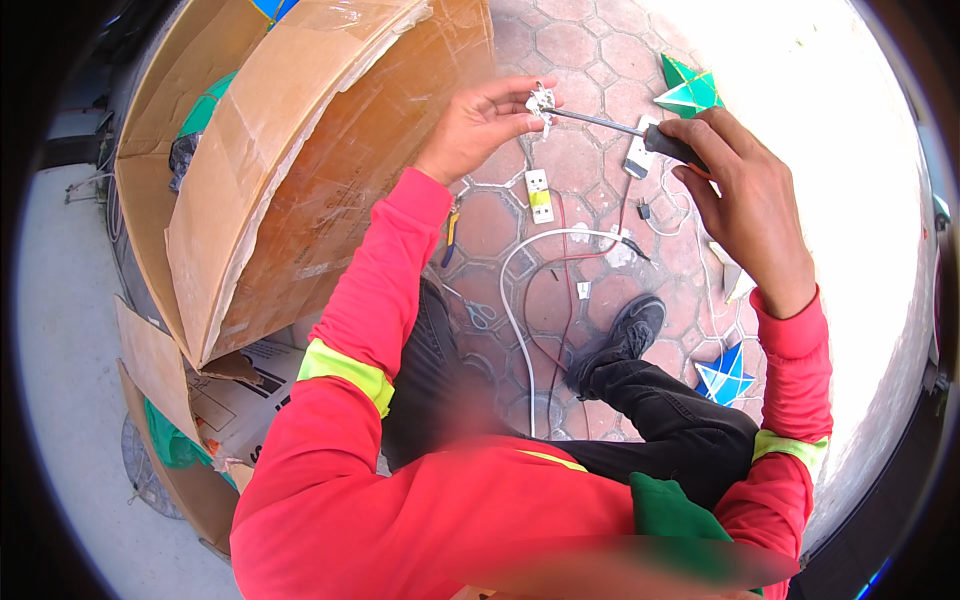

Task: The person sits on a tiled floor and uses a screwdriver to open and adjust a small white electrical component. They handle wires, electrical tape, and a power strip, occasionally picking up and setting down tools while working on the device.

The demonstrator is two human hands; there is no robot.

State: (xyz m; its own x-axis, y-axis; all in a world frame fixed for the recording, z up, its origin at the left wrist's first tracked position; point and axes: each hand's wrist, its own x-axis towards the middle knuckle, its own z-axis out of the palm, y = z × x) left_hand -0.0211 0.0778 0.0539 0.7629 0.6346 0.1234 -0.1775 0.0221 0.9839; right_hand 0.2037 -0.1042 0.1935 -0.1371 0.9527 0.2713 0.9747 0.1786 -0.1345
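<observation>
While the left hand (490, 115) pinches a small white fitting (541, 103) between its thumb and fingertips, the right hand (745, 190) is curled around the dark handle of a screwdriver (600, 122). The fitting is held up over the paving (565, 50), out in front of the body; it looks white and uneven, with a bit of metal at its top, too small to make out further. The shaft of the screwdriver points left, its tip at the fitting.

Below the hands, a socket (539, 196) with a yellow patch lies on the paving, and a second socket (638, 155) lies to its right, partly behind the screwdriver. Near them are a black plug (643, 211) and a curving white cable (560, 234). Pliers (451, 235) and scissors (482, 316) lie toward the left. Farther out are a green star (689, 90) and a blue star (724, 376) on the right, and a large cardboard box (340, 190) on the left.
</observation>
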